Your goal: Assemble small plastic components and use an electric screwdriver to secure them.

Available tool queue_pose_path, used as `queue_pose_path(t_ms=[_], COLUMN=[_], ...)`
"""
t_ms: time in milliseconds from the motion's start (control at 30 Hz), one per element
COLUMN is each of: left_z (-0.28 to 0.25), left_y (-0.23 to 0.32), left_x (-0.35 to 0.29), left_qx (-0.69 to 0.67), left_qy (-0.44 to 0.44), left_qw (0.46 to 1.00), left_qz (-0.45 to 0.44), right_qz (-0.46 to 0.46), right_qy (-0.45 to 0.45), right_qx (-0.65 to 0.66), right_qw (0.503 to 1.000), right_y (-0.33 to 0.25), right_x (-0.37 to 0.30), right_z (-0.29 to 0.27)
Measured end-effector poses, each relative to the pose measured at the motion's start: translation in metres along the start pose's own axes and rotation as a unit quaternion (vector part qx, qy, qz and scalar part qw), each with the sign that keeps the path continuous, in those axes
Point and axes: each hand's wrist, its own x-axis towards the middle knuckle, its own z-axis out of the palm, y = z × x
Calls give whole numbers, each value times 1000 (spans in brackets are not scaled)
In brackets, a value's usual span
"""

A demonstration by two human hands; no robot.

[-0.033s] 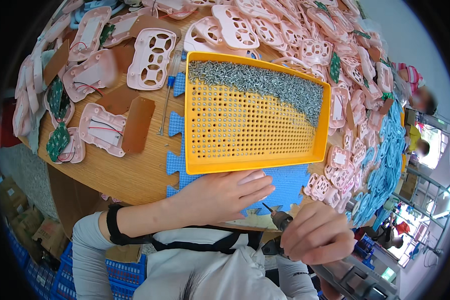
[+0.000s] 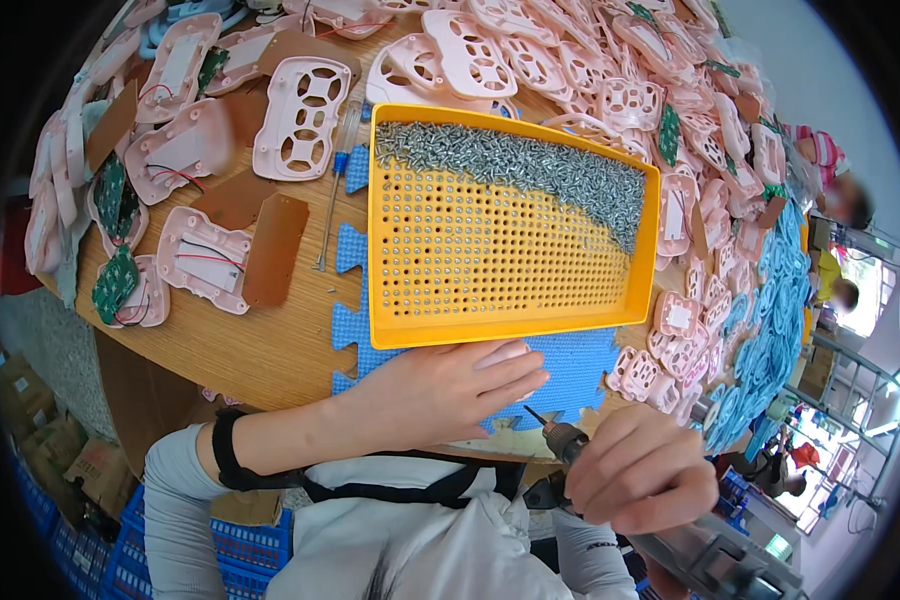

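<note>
My left hand (image 2: 460, 390) lies at the near side of the yellow screw tray (image 2: 500, 338), its fingers bent over a small pale pink plastic piece (image 2: 505, 352). Most of that piece is hidden beneath the fingers. My right hand (image 2: 642, 470) is wrapped round a power screwdriver (image 2: 567, 441). Its thin dark bit points up and left, toward my left fingertips but apart from them. Silver screws (image 2: 530, 175) are heaped along the tray's far and right sides, and others sit in rows of holes. A blue foam mat (image 2: 570, 370) lies under the tray.
Pink plastic shells (image 2: 298, 118), some with wires, cover the table's left and far sides. A long screwdriver (image 2: 332, 205) lies left of the tray, by brown boards (image 2: 275, 250). Light-blue plastic parts (image 2: 770, 300) are piled at the right. Blue crates (image 2: 120, 540) stand below at the left.
My right hand and the power screwdriver have shifted very slightly to the right. My left hand stays practically where it was.
</note>
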Motion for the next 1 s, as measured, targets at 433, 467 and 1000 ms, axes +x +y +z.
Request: queue_pose_path(t_ms=[433,467,1000], left_z=[4,4,3], left_y=[3,3,1], left_x=[-5,-6,-6], left_qx=[-1,2,11], left_qy=[39,41,63], left_qw=[999,999,998], left_qz=[-13,-19,10], right_qz=[-61,-61,-60], right_qy=[114,113,157], right_qx=[-145,-146,-163], right_qw=[981,981,972], right_y=[37,37,53], right_x=[31,33,27], right_z=[11,12,10])
